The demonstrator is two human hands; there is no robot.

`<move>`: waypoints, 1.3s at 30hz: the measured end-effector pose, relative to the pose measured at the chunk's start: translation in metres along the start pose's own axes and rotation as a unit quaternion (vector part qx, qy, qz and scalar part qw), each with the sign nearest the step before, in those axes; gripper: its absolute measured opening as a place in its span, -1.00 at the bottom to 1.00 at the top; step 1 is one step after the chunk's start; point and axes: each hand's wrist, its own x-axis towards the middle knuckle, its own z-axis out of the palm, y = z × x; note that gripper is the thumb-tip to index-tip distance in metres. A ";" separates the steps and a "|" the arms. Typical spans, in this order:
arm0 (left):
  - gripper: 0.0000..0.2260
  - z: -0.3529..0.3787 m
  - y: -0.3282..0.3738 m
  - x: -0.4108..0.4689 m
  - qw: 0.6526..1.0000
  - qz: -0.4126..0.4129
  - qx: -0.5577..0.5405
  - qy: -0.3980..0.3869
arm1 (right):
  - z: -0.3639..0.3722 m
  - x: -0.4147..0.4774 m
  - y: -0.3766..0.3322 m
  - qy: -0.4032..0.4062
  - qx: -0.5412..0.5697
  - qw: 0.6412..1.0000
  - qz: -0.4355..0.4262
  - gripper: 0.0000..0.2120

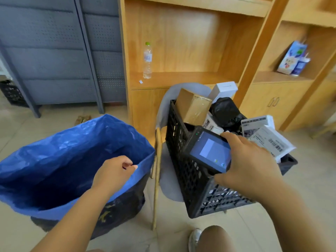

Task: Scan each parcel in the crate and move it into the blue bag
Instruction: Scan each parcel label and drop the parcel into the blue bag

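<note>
My left hand (pixel 116 171) pinches the blue bag (pixel 72 142) rim. My right hand (pixel 249 166) grips the scanner (pixel 209 150) over the crate (pixel 189 171), full of parcels. The white labelled box (pixel 272 142) looks light and stiff; I'd grab its edges.

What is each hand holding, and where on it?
Left hand pinches the blue bag at its rim; right hand grips the handheld scanner by its lower end.

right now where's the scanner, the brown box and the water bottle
scanner (pixel 209 150): head view, on its lit screen
brown box (pixel 190 106): head view, on its taped side
water bottle (pixel 147 58): head view, on its label
</note>
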 end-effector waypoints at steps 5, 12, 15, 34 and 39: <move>-0.92 0.021 0.077 -0.028 0.988 0.110 -0.105 -0.029 | -0.002 -0.031 0.049 0.049 0.043 0.992 0.111 -0.11; -0.58 0.075 0.153 -0.038 0.961 0.258 -0.089 -0.047 | 0.014 -0.063 0.104 0.051 0.099 0.973 0.203 -0.07; -0.17 0.093 0.173 -0.030 0.954 0.295 -0.028 -0.048 | 0.020 -0.069 0.116 0.039 0.119 0.969 0.212 -0.06; -0.07 0.061 0.199 -0.010 0.944 0.304 -0.052 0.121 | 0.029 -0.066 0.127 0.031 0.152 0.966 0.205 -0.13; 0.04 0.067 0.211 -0.004 0.959 0.277 -0.022 0.055 | 0.029 -0.061 0.123 0.029 0.145 0.969 0.199 -0.14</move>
